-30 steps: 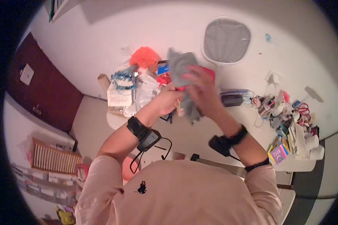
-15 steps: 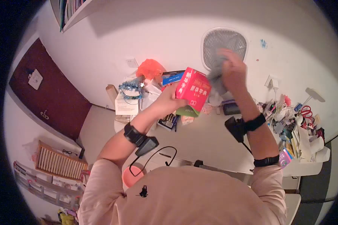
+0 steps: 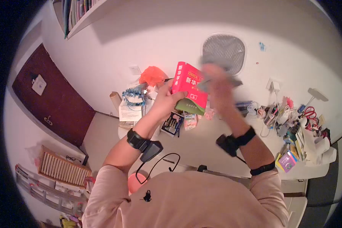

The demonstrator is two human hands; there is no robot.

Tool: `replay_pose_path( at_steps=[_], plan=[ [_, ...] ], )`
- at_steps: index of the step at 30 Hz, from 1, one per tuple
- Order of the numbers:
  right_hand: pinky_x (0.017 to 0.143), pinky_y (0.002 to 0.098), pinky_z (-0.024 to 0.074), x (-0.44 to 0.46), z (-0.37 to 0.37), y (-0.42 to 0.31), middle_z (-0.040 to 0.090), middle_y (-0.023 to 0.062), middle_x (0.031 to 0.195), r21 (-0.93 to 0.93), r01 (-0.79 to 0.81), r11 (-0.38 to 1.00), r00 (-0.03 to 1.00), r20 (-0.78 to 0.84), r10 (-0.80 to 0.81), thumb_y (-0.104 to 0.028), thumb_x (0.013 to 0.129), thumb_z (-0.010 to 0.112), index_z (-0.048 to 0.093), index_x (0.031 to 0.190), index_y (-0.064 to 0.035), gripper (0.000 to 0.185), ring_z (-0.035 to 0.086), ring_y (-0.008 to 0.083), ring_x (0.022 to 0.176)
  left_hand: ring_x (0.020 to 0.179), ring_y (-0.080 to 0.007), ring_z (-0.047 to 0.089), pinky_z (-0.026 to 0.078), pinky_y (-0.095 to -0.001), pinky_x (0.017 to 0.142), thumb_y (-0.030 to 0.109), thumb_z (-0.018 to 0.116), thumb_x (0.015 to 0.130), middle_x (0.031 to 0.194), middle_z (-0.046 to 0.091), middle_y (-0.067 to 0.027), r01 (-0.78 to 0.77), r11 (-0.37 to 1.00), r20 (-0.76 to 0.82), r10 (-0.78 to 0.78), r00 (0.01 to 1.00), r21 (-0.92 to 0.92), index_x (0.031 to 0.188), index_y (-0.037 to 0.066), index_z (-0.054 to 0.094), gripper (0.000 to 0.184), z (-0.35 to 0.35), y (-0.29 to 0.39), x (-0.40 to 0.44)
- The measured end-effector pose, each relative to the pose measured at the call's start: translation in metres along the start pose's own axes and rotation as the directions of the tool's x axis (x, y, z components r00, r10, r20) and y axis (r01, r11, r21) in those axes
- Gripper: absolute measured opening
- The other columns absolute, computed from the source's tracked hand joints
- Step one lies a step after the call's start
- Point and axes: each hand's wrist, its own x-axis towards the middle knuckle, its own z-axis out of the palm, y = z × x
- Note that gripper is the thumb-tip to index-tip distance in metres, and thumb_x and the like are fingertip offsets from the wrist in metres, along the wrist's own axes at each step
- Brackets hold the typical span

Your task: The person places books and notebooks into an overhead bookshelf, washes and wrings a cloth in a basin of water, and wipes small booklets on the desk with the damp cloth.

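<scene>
My left hand [image 3: 167, 99] is closed on a thick red dictionary [image 3: 190, 82] with a green band along its lower edge. Its thumb lies over the front cover near the spine, and the book is held up tilted above the desk. At the right edge of the cover is my right hand [image 3: 217, 80], smeared by motion. It grips a grey cloth [image 3: 231, 81], which covers part of the book's right side. Whether the cloth touches the cover, I cannot tell.
On the desk [image 3: 201, 148], a crumpled orange bag [image 3: 152, 76], blue tinsel [image 3: 133, 97] and papers [image 3: 130, 113] lie at the left. Red scissors [image 3: 309, 112] sit in a cluttered pile at the right. A grey mesh panel [image 3: 228, 51] is on the wall.
My right hand has swung down and left with the grey cloth, from beside the mesh panel to the dictionary's right edge. The dictionary has shifted slightly left, and its cover faces me more.
</scene>
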Motion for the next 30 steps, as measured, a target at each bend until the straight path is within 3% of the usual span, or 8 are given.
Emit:
replay_pose_path(
  at_steps=[9,11,15,19,23,25,28,30],
  plan=[
    [0.090,0.0350,0.0444,0.004,-0.039,0.060,0.054,0.0151,0.116,-0.095,-0.479,0.872,0.870,0.076,0.487,-0.012,0.085,0.047,0.052,0.117,-0.0058,0.033,0.054,0.0258,0.105,0.093,-0.0209,0.061,0.052,-0.0319,0.079,0.014,0.052,0.088,0.109,0.057,-0.0136,0.145,0.820,0.118,-0.095,0.989,-0.554,0.117,0.002,0.046,0.032,0.003,0.009,-0.009],
    [0.085,0.0325,0.0475,0.015,-0.054,0.017,0.056,0.0120,0.112,0.932,-0.358,0.056,0.688,0.223,0.691,-0.019,0.090,0.042,0.049,0.119,-0.0051,0.033,0.057,0.0207,0.100,0.095,-0.0212,0.060,0.052,-0.0317,0.079,0.027,0.051,0.090,0.111,0.057,-0.0123,0.166,0.791,0.121,-0.117,0.986,-0.589,0.117,0.003,0.046,0.036,0.019,0.004,-0.003],
    [0.078,0.0346,0.0501,0.020,-0.032,-0.021,0.059,0.0118,0.102,0.931,-0.362,-0.056,0.750,0.326,0.575,-0.022,0.087,0.041,0.052,0.114,-0.0039,0.034,0.060,0.0211,0.090,0.092,-0.0170,0.061,0.052,-0.0296,0.073,0.048,0.041,0.091,0.111,0.058,-0.0069,0.237,0.856,0.151,-0.188,0.970,-0.459,0.118,0.007,0.047,0.049,0.060,-0.018,-0.001],
    [0.077,0.0357,0.0490,-0.004,-0.005,0.005,0.060,0.0113,0.101,0.800,-0.592,0.098,0.631,0.384,0.674,-0.024,0.089,0.041,0.053,0.110,-0.0051,0.031,0.060,0.0211,0.088,0.081,-0.0154,0.061,0.050,-0.0272,0.060,0.057,0.040,0.088,0.102,0.059,-0.0034,0.110,0.887,-0.044,-0.145,0.988,-0.448,0.116,0.012,0.048,0.054,0.074,-0.018,0.003],
    [0.081,0.0375,0.0437,-0.030,0.006,-0.002,0.057,0.0117,0.101,-0.079,0.025,0.997,0.989,0.149,-0.013,-0.024,0.091,0.038,0.052,0.109,-0.0010,0.032,0.056,0.0222,0.094,0.078,-0.0172,0.061,0.051,-0.0273,0.061,0.055,0.038,0.089,0.099,0.060,-0.0053,0.044,0.884,-0.054,-0.078,0.995,-0.466,0.117,0.011,0.048,0.053,0.054,-0.025,0.011],
    [0.089,0.0357,0.0407,-0.034,0.025,-0.014,0.050,0.0195,0.119,0.869,-0.437,-0.232,0.521,0.455,0.723,-0.024,0.075,0.062,0.046,0.118,0.0019,0.054,0.051,0.0336,0.109,0.082,-0.0207,0.062,0.052,-0.0295,0.070,0.053,0.036,0.090,0.102,0.060,-0.0081,0.062,0.783,-0.181,-0.220,0.959,-0.619,0.121,0.009,0.047,0.055,0.052,-0.024,0.018],
    [0.095,0.0323,0.0354,-0.046,0.016,-0.059,0.043,0.0176,0.126,0.214,-0.389,0.896,0.916,-0.017,0.401,-0.020,0.088,0.045,0.042,0.122,0.0005,0.040,0.045,0.0286,0.116,0.088,-0.0208,0.060,0.049,-0.0313,0.078,0.052,0.039,0.090,0.104,0.060,-0.0098,0.050,0.836,-0.168,-0.168,0.971,-0.547,0.117,0.003,0.048,0.057,0.014,-0.053,0.043],
    [0.096,0.0319,0.0331,-0.037,0.023,-0.056,0.044,0.0174,0.124,0.443,-0.440,0.781,0.858,-0.051,0.511,-0.015,0.088,0.040,0.037,0.126,0.0000,0.041,0.044,0.0267,0.115,0.087,-0.0165,0.058,0.046,-0.0292,0.076,0.045,0.046,0.091,0.100,0.060,-0.0085,-0.193,0.915,-0.275,0.096,0.957,-0.353,0.111,0.000,0.052,0.050,0.030,-0.037,0.030]
  ],
)
